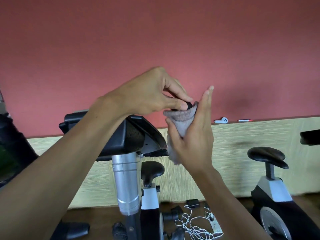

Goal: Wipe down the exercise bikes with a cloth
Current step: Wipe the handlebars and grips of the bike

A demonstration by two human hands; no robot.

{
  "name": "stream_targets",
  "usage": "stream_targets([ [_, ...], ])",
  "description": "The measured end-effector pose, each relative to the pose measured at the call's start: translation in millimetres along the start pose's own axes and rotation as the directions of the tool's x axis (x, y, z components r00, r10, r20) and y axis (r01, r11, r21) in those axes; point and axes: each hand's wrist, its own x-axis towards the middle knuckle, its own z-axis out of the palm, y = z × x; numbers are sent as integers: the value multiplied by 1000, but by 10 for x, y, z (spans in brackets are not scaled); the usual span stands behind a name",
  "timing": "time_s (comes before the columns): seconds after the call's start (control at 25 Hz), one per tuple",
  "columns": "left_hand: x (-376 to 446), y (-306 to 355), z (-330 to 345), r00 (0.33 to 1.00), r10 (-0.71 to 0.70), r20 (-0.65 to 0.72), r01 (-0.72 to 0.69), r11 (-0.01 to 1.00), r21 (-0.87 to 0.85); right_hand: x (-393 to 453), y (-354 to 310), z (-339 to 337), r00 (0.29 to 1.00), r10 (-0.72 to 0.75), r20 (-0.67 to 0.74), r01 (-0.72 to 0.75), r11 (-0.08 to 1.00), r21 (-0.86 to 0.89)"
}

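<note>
Small black object [187,106] is being pinched by left hand [150,94] thumb and fingertips, mostly hidden, identity unclear. Grey cloth [180,123] is being gripped in right hand [194,135], index finger extended, lower end hanging before console [128,135] of nearest exercise bike [126,184]. Second bike [275,193] is being cut off at right edge. White cord [192,227] is lying on floor between bikes.

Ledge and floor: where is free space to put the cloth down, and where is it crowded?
The ledge is bare to the right of the marker and on the left behind the console. The earbud and marker take up a short stretch near the right hand. The floor between the two bikes is crowded with the white cord and black parts.
</note>
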Motion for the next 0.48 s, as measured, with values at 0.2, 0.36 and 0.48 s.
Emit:
stream_targets([
  [0.2, -23, 43, 21, 999, -51, 10, 51, 999, -19, -183, 127, -30, 999, 3, 44, -6, 998, 70],
  [0.36, -104, 84, 121, 990, -117, -73, 110, 990, -93, -349, 248, -36, 996, 72, 56, -75, 996, 51],
  [0.48, -151, 68, 138, 976, -180, -123, 163, 978, -131, -177, 83, 11, 998, 61, 14, -61, 998, -36],
])
